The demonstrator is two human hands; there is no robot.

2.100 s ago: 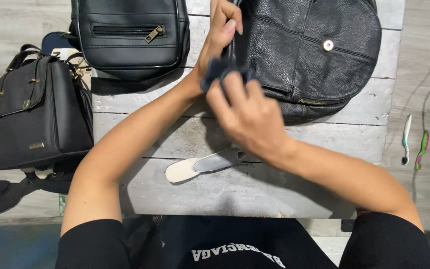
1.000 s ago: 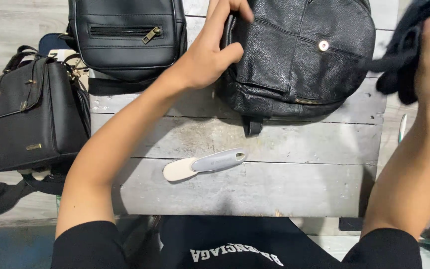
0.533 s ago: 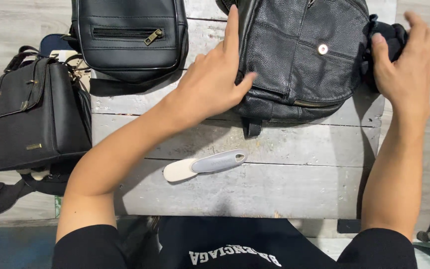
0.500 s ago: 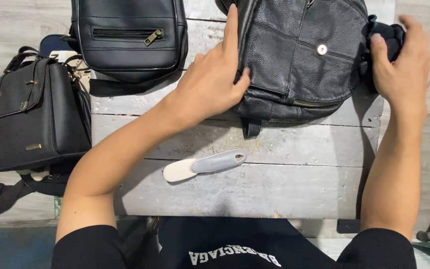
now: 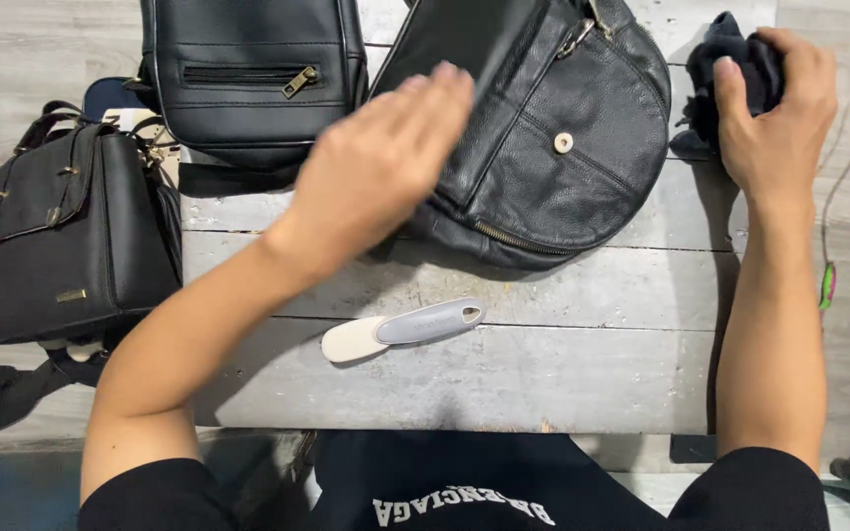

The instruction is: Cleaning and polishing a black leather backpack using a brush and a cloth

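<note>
The left hand (image 5: 381,172) is flat and open, fingers on the round black bag (image 5: 543,138) at the far middle of the table (image 5: 592,374). The bag tilts far-left to near-right. The right hand (image 5: 774,113) grips a dark cloth (image 5: 730,59) just right of it.

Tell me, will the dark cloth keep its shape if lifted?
Probably not. The cloth lies bunched under the right hand, so it looks soft and floppy. It likely weighs little. It should not slide easily on the rough wooden table.
</note>
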